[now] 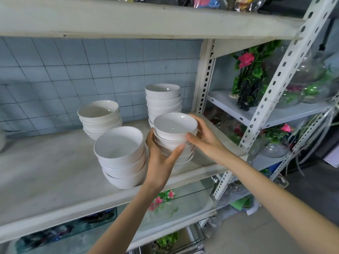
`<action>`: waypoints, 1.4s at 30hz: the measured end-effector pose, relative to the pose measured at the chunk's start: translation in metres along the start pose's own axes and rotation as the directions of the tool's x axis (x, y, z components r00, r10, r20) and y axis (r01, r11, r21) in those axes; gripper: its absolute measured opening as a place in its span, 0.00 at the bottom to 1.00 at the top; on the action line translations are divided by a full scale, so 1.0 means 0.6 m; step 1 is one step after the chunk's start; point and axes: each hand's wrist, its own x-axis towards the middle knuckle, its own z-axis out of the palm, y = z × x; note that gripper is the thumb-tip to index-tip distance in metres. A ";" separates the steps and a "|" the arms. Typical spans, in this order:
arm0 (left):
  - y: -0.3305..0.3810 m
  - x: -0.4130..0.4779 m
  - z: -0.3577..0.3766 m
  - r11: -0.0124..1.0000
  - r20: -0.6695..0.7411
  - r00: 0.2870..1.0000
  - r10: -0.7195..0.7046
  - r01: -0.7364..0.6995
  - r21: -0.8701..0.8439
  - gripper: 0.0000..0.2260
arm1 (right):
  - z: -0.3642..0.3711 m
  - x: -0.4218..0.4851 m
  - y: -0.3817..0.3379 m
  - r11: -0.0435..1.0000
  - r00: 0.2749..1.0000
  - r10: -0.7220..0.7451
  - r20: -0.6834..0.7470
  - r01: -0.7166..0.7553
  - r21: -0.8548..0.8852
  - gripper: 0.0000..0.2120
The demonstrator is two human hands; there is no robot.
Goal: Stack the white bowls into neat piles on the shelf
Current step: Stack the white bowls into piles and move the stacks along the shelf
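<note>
Several piles of white bowls stand on the pale shelf [45, 173]. The front right pile [175, 125] is held from both sides: my left hand [161, 160] grips its left flank with the thumb across the front, and my right hand [203, 138] curls round its right side. A wider pile [119, 154] stands just left of it near the shelf's front edge. Behind are a short pile [99, 114] and a tall pile [163, 96] against the tiled wall. The lower bowls of the held pile are partly hidden by my fingers.
A white slotted upright [205, 79] bounds the shelf on the right, close to the held pile. Beyond it a second rack [275, 76] carries artificial flowers [247, 59] and glass bowls [310, 70]. Another shelf board [128, 21] hangs overhead. Glass tanks sit below.
</note>
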 end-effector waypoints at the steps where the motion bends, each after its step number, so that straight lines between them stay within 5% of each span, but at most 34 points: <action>1: -0.004 -0.006 -0.003 1.000 0.024 1.000 -0.001 0.001 0.008 0.38 | -0.002 -0.003 0.005 1.000 1.000 -0.002 0.022 0.002 -0.010 0.48; 11: -0.046 -0.030 -0.017 0.985 0.137 0.989 -0.060 0.036 0.169 0.49 | -0.001 -0.026 0.055 0.992 0.966 0.128 0.227 -0.122 -0.038 0.55; 30: -0.048 -0.025 -0.013 0.986 0.163 0.975 -0.151 0.137 0.095 0.51 | -0.003 -0.032 0.062 0.993 0.991 0.110 0.074 -0.113 0.031 0.54; 42: 0.026 -0.036 -0.011 0.987 0.218 0.974 -0.056 0.021 0.160 0.50 | -0.027 -0.078 0.016 0.998 0.999 0.015 -0.032 -0.013 0.064 0.52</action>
